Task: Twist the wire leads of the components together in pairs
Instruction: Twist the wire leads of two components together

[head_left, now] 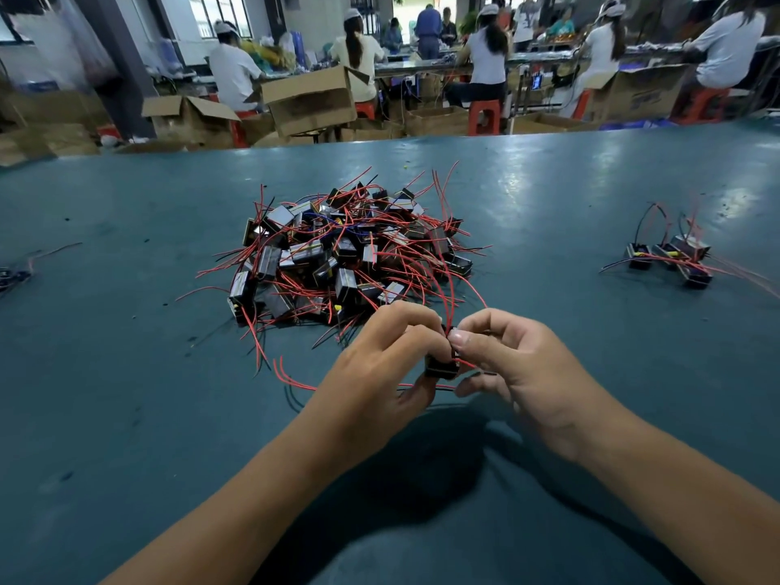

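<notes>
Both hands are working just above the dull teal-green bench top (126, 373), close in front of the person. The left hand (380, 361) is curling its fingers around a small black block-shaped component with thin red and black wire leads (441, 367), holding it from the left. The right hand (515, 365) is pinching at the top of that same component, thumb and forefinger pressed together where the red leads leave it (whether it is gripping one lead or two, I cannot tell; the fingertips are covering the spot). The loose red leads are looping away to the left and lying on the bench.

Just beyond the hands the large tangled heap of black components with red leads (346, 255) is sitting, apparently unprocessed. Well apart to the right, a small group of components with upright gathered leads (671, 255) is standing, likely the finished ones.

Risks, as judged from here: the trailing leads are lying near the heap's stray wires and could be snagging them when pulled; over-twisting the thin leads at the body could be breaking them; a hidden pinch could be pairing the wrong leads.
</notes>
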`<act>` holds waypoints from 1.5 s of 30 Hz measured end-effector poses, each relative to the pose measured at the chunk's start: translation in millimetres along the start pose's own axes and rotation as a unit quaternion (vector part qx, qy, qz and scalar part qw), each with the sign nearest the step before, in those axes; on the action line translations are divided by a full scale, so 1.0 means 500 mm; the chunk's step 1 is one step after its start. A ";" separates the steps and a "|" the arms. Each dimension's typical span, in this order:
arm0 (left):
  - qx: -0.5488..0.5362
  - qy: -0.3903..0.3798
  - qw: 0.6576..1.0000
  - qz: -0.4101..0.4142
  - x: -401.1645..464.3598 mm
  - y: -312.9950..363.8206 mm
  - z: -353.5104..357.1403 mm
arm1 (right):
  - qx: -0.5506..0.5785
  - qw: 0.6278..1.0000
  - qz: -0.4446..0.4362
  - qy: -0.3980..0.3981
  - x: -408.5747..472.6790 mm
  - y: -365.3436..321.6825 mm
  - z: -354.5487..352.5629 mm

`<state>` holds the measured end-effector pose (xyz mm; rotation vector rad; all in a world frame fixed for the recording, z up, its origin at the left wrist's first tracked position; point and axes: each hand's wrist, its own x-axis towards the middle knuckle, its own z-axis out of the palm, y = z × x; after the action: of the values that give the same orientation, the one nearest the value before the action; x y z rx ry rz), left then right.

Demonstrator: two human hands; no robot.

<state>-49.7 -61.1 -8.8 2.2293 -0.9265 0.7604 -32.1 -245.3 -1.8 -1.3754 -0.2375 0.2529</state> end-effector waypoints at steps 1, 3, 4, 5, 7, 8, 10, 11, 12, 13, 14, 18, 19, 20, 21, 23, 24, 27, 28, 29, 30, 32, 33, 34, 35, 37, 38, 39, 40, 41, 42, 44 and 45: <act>-0.008 0.003 1.000 -0.001 0.000 0.000 -0.001 | 0.007 1.000 0.004 0.004 0.001 -0.001 0.000; -0.023 0.005 1.000 -0.010 0.000 -0.002 -0.002 | 0.014 1.000 0.009 0.015 0.004 -0.002 -0.002; -0.028 0.005 0.999 -0.021 0.000 -0.004 -0.003 | 0.015 1.000 0.012 0.020 0.005 -0.003 -0.002; -0.033 0.004 0.999 -0.034 0.000 -0.005 -0.004 | 0.018 0.999 0.014 0.025 0.006 -0.004 -0.003; -0.041 0.001 0.997 -0.061 0.000 -0.005 -0.006 | 0.026 0.999 0.014 0.035 0.007 -0.004 -0.003; -0.042 0.001 0.997 -0.070 0.000 -0.004 -0.007 | 0.032 0.999 0.013 0.039 0.007 -0.004 -0.003; -0.045 0.000 0.995 -0.087 -0.003 -0.001 -0.009 | 0.043 0.998 0.010 0.042 0.008 -0.004 -0.004; -0.049 -0.002 0.994 -0.098 -0.004 0.001 -0.010 | 0.051 0.998 0.009 0.042 0.008 -0.004 -0.005; -0.055 -0.005 0.992 -0.109 -0.005 0.003 -0.011 | 0.061 0.997 0.008 0.042 0.008 -0.005 -0.005; -0.061 -0.010 0.991 -0.119 -0.006 0.004 -0.011 | 0.072 0.997 0.008 0.041 0.008 -0.006 -0.005; -0.067 -0.016 0.990 -0.125 -0.006 0.006 -0.011 | 0.079 0.996 0.009 0.041 0.007 -0.006 -0.005; -0.080 -0.027 0.987 -0.135 -0.006 0.012 -0.011 | 0.083 0.996 0.009 0.030 0.003 -0.011 -0.004; -0.078 -0.027 0.987 -0.136 -0.006 0.012 -0.010 | 0.082 0.996 0.007 0.028 0.004 -0.011 -0.003; -0.073 -0.028 0.988 -0.136 -0.006 0.012 -0.009 | 0.084 0.996 0.008 0.028 0.004 -0.011 -0.003; -0.063 -0.032 0.988 -0.137 -0.005 0.009 -0.008 | 0.086 0.996 0.014 0.031 0.005 -0.011 -0.004; -0.031 -0.053 0.988 -0.143 -0.004 0.001 -0.008 | 0.065 0.997 0.040 0.024 0.007 -0.017 -0.014; -0.013 -0.073 0.986 -0.150 -0.003 -0.005 -0.011 | 0.034 0.998 0.055 0.010 0.008 -0.024 -0.023; 0.006 -0.122 0.975 -0.184 -0.006 -0.024 -0.020 | -0.089 0.993 0.066 0.029 0.020 -0.039 -0.062; -0.004 -0.120 0.973 -0.199 -0.007 -0.028 -0.025 | -0.122 0.988 0.066 0.060 0.027 -0.041 -0.076; -0.018 -0.109 0.971 -0.214 -0.007 -0.032 -0.029 | -0.142 0.983 0.074 0.085 0.032 -0.040 -0.088; -0.030 -0.092 0.970 -0.225 -0.007 -0.035 -0.033 | -0.150 0.980 0.086 0.097 0.035 -0.038 -0.096; -0.038 -0.054 0.969 -0.236 -0.004 -0.043 -0.044 | -0.156 0.976 0.110 0.105 0.040 -0.031 -0.103; -0.039 -0.034 0.969 -0.242 -0.003 -0.048 -0.050 | -0.176 0.971 0.114 0.112 0.041 -0.024 -0.103; -0.039 -0.015 0.967 -0.250 -0.002 -0.052 -0.055 | -0.231 0.959 0.109 0.121 0.042 -0.017 -0.103; -0.037 0.001 0.966 -0.258 -0.002 -0.056 -0.059 | -0.314 0.936 0.096 0.128 0.042 -0.010 -0.102; -0.027 0.024 0.963 -0.267 -0.003 -0.061 -0.064 | -0.472 0.871 0.046 0.130 0.042 0.000 -0.101; -0.020 0.030 0.963 -0.269 -0.004 -0.062 -0.065 | -0.511 0.850 0.026 0.121 0.042 0.004 -0.101; -0.010 0.033 0.963 -0.268 -0.004 -0.064 -0.065 | -0.526 0.844 0.013 0.108 0.042 0.007 -0.101; 0.001 0.032 0.963 -0.267 -0.005 -0.065 -0.064 | -0.530 0.843 0.005 0.094 0.042 0.009 -0.102; 0.009 0.029 0.963 -0.267 -0.004 -0.066 -0.063 | -0.534 0.842 -0.003 0.081 0.043 0.010 -0.104; 0.015 0.026 0.963 -0.268 -0.005 -0.067 -0.061 | -0.539 0.839 -0.014 0.070 0.044 0.010 -0.104; 0.021 0.020 0.963 -0.267 -0.006 -0.067 -0.059 | -0.544 0.835 -0.037 0.074 0.044 0.011 -0.105; 0.022 0.017 0.964 -0.266 -0.007 -0.067 -0.059 | -0.536 0.838 -0.045 0.092 0.044 0.011 -0.103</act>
<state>-34.5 -19.8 -2.1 2.3385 -0.2629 0.5653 4.7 -285.7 -15.9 -2.4847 -0.2961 -0.1415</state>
